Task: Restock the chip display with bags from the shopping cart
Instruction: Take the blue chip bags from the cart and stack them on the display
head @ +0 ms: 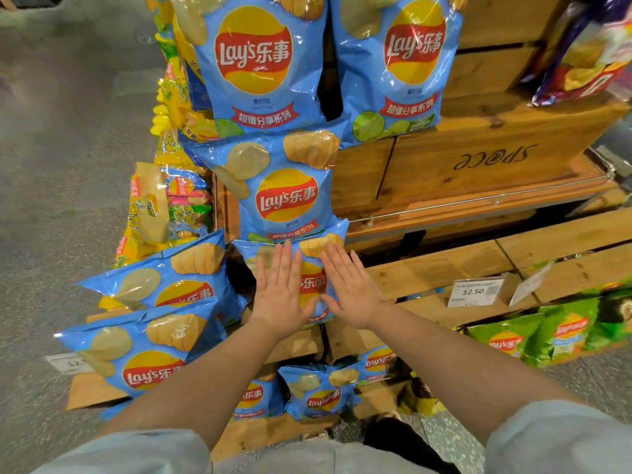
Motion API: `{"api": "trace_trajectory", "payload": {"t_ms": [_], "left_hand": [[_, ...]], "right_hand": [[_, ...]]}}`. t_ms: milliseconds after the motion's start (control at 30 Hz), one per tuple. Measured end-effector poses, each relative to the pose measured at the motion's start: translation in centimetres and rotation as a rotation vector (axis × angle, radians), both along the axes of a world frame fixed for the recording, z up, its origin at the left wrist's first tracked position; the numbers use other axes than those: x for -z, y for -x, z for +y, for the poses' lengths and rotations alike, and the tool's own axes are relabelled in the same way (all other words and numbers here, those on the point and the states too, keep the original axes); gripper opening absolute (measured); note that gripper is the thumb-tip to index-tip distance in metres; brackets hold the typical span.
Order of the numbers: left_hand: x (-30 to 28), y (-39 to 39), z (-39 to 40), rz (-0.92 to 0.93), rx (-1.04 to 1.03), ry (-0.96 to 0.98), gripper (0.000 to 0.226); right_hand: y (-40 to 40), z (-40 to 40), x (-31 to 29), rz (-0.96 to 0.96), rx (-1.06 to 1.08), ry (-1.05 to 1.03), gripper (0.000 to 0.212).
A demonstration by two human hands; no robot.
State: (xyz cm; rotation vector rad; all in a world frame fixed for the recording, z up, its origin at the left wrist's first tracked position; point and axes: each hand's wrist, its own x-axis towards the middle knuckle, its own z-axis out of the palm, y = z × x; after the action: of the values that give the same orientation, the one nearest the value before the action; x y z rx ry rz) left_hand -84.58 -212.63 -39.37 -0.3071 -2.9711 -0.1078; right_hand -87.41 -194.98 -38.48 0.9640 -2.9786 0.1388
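Observation:
A stepped wooden display (pixel 478 155) carries blue Lay's chip bags. On its middle step stands one blue bag (pixel 313 283), and both my hands press flat on its front. My left hand (pixel 282 292) covers the bag's left half with straight fingers. My right hand (pixel 352 287) lies on its right half, fingers straight too. Directly above stands another blue bag (pixel 285 189), and two larger blue bags (pixel 260 63) (pixel 400 63) fill the top step. No shopping cart is in view.
More blue bags (pixel 160 285) (pixel 136 354) lean at the left, and others (pixel 318 391) lie on the lowest step. Yellow bags (pixel 164 206) stack at the display's left side. Green bags (pixel 554 333) lie at the right beside a 12.50 price tag (pixel 473 292). Grey floor spreads left.

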Motion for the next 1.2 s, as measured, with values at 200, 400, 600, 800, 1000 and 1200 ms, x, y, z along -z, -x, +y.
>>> {"api": "trace_trajectory", "payload": {"t_ms": [200,400,600,800,1000,1200], "left_hand": [[-7.2,5.5,-0.8,0.211,-0.121,0.004,0.092],[-8.7,8.2,-4.2,0.096,-0.186,0.110,0.103],[-9.5,8.4,-4.2,-0.034,-0.222,0.186,0.110],[-9.7,8.4,-4.0,-0.026,-0.233,0.171,0.112],[-10.3,7.3,-2.4,0.110,-0.117,0.007,0.109],[-12.7,5.5,2.6,0.172,-0.031,-0.081,0.104]], "right_hand": [[5.3,-4.4,-6.8,0.147,0.023,0.134,0.071],[7.9,-4.9,-8.7,0.147,0.062,-0.124,0.078],[8.7,-3.8,-9.1,0.126,0.015,-0.212,0.076],[8.2,-1.5,-9.4,0.168,0.031,-0.332,0.072],[6.3,-0.6,-10.6,0.209,0.138,-0.256,0.078],[3.0,-0.9,-11.8,0.171,0.360,0.113,0.073]]}}
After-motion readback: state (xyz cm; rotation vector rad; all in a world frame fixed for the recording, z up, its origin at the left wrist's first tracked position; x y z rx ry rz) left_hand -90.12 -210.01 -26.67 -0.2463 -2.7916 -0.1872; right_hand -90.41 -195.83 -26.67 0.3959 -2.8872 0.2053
